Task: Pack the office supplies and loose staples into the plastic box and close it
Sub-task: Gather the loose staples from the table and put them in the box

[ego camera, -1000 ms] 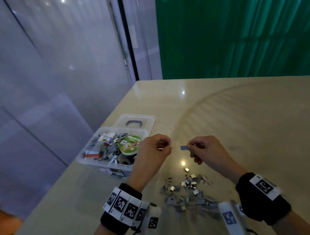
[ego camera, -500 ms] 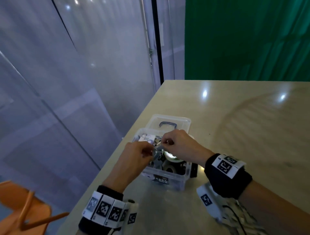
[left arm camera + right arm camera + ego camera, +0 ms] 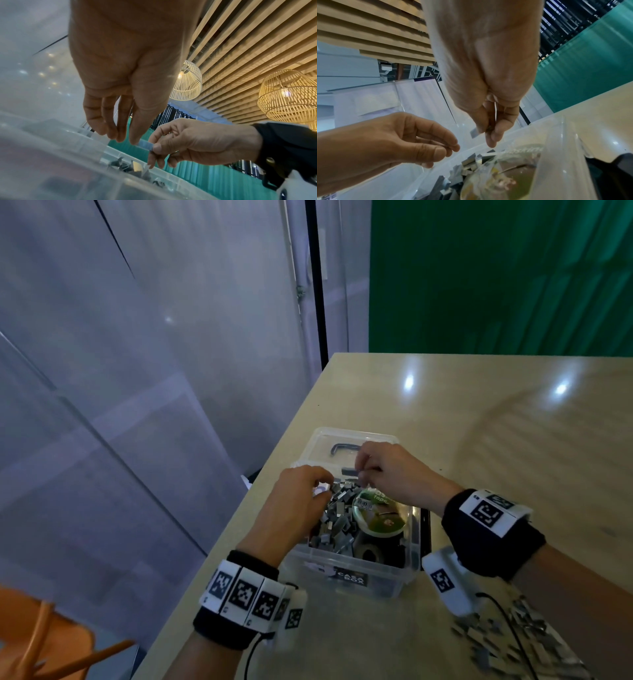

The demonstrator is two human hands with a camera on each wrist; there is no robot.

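Over open plastic box (image 3: 346, 575) | right hand (image 3: 394, 474) pinches staple strip (image 3: 145, 144) | left hand (image 3: 294, 508) fingers curled together, contents not discernible | loose staples (image 3: 507, 635) remain on table (image 3: 479, 440)

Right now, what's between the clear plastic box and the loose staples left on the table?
In the head view, the right wrist's white camera unit sits between the clear plastic box and the loose staples.

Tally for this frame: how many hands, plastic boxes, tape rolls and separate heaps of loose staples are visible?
Hands: 2, left hand and right hand
Plastic box: 1
Tape roll: 1
Staple heaps: 2, staples in the box and staples on the table
Total: 6
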